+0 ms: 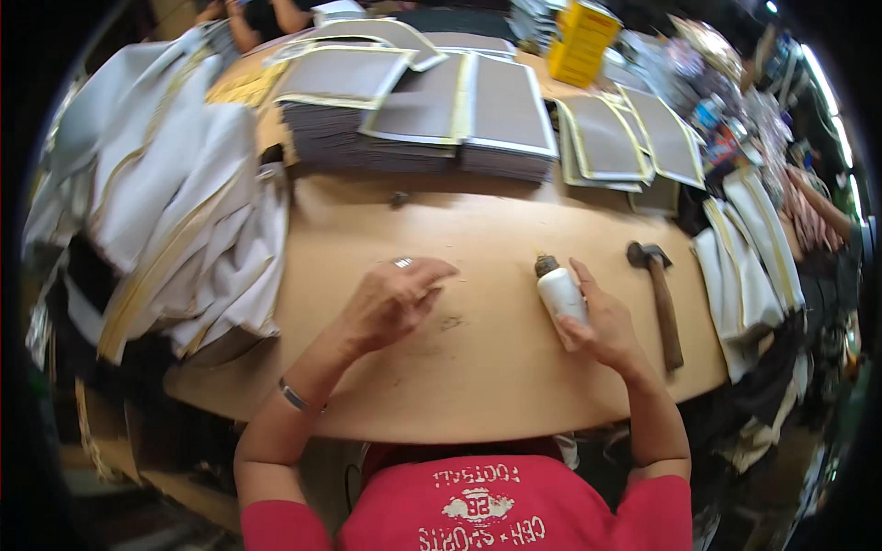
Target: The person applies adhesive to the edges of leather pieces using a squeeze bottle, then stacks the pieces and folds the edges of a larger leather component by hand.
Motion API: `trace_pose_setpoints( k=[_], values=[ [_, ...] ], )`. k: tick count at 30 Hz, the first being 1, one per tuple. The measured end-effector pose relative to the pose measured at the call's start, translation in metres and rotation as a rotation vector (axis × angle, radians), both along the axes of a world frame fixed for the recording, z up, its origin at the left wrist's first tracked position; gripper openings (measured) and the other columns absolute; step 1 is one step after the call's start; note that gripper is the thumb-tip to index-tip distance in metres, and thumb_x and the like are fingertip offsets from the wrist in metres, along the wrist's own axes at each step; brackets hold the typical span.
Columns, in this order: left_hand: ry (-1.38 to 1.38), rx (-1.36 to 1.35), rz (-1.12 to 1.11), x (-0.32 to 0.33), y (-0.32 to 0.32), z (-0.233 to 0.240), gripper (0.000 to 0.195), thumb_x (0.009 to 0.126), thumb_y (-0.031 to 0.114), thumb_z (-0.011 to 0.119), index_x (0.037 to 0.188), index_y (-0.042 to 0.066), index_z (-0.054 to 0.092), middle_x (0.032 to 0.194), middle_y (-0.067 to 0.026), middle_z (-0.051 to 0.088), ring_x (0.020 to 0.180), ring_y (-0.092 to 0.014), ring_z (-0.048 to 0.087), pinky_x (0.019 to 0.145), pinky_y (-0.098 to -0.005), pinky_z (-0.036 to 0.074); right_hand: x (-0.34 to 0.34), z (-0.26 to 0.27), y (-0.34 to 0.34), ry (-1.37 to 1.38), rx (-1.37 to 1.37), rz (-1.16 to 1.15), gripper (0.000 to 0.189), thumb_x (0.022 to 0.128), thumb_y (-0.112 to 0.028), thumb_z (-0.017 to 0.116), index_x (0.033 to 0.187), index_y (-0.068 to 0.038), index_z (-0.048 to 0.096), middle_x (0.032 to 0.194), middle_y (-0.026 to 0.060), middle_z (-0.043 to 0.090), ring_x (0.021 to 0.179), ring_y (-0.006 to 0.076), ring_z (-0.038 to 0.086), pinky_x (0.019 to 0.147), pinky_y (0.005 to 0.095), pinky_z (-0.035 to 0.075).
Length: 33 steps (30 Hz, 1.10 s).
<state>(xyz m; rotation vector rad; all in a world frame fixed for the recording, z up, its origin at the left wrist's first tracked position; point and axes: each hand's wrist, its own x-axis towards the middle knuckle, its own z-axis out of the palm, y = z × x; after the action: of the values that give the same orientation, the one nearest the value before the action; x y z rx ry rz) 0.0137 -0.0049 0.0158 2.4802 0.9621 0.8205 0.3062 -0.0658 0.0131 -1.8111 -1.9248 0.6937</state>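
My right hand [605, 322] is closed around a white plastic squeeze bottle [563, 295], tilted with its crusted brown nozzle away from me. Over the middle of the wooden table [482, 392], my left hand [396, 299] has its fingers curled and slightly blurred; whether something small is between them, I cannot tell. To the right of the bottle lies a hammer [664, 310] with a wooden handle and a dark metal head. Beyond both hands stand stacks of grey panels [506, 103] with pale yellow edges.
White fabric pieces with yellowish strips [172, 172] are heaped at the left. More such pieces [747, 255] hang over the right edge. A yellow box [583, 43] stands behind the panels [613, 138]. A small dark object [399, 199] lies near the stacks. Other people's arms [289, 17] show at the back.
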Motion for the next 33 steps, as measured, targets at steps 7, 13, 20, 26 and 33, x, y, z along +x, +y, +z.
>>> trace_pose_setpoints(
  k=[7, 13, 20, 26, 33],
  values=[
    [-0.199, -0.044, 0.138, -0.039, -0.044, -0.009, 0.023, 0.076, -0.001, 0.06, 0.097, 0.006, 0.061, 0.093, -0.0095, 0.063, 0.082, -0.026, 0.062, 0.072, -0.0322, 0.05, -0.007, -0.005, 0.053, 0.964, 0.172, 0.031, 0.055, 0.07, -0.007, 0.066, 0.119, -0.003, 0.041, 0.105, 0.0068, 0.052, 0.098, 0.0171, 0.053, 0.085, 0.032, 0.044],
    [-0.333, -0.179, 0.228, -0.048, -0.06, -0.03, 0.018, 0.077, -0.001, 0.059, 0.096, 0.002, 0.06, 0.092, -0.0097, 0.063, 0.077, -0.023, 0.062, 0.069, -0.0302, 0.05, -0.016, -0.02, 0.103, 0.591, 0.413, -0.075, 0.064, 0.068, -0.001, 0.068, 0.122, -0.002, 0.034, 0.11, 0.011, 0.05, 0.1, 0.0192, 0.053, 0.087, 0.0322, 0.045],
    [-0.463, -0.192, 0.009, -0.048, -0.101, 0.005, 0.009, 0.074, 0.001, 0.063, 0.077, 0.003, 0.055, 0.081, -0.0116, 0.06, 0.074, -0.025, 0.06, 0.07, -0.0349, 0.05, -0.037, -0.04, 0.123, 0.619, 0.499, -0.233, 0.075, 0.068, -0.005, 0.07, 0.13, -0.005, 0.028, 0.11, 0.0115, 0.05, 0.096, 0.02, 0.053, 0.08, 0.0318, 0.047],
    [-0.468, 0.36, -0.217, -0.057, -0.148, 0.13, 0.008, 0.081, 0.007, 0.054, 0.077, 0.009, 0.061, 0.083, -0.0062, 0.062, 0.066, -0.018, 0.06, 0.075, -0.0347, 0.048, -0.005, -0.071, 0.107, 0.808, 0.55, -0.187, 0.064, 0.074, -0.007, 0.066, 0.126, -0.002, 0.03, 0.105, 0.0077, 0.048, 0.083, 0.0163, 0.053, 0.071, 0.0222, 0.046],
    [-0.571, 0.754, 0.185, -0.084, -0.193, 0.128, 0.01, 0.077, 0.01, 0.056, 0.079, 0.006, 0.064, 0.078, -0.0074, 0.064, 0.068, -0.015, 0.061, 0.071, -0.0295, 0.048, -0.006, -0.063, 0.051, 0.84, 0.263, -0.253, 0.028, 0.09, -0.028, 0.049, 0.068, -0.012, 0.043, 0.058, -0.0039, 0.041, 0.046, 0.0022, 0.034, 0.04, 0.0165, 0.025]
  ],
)
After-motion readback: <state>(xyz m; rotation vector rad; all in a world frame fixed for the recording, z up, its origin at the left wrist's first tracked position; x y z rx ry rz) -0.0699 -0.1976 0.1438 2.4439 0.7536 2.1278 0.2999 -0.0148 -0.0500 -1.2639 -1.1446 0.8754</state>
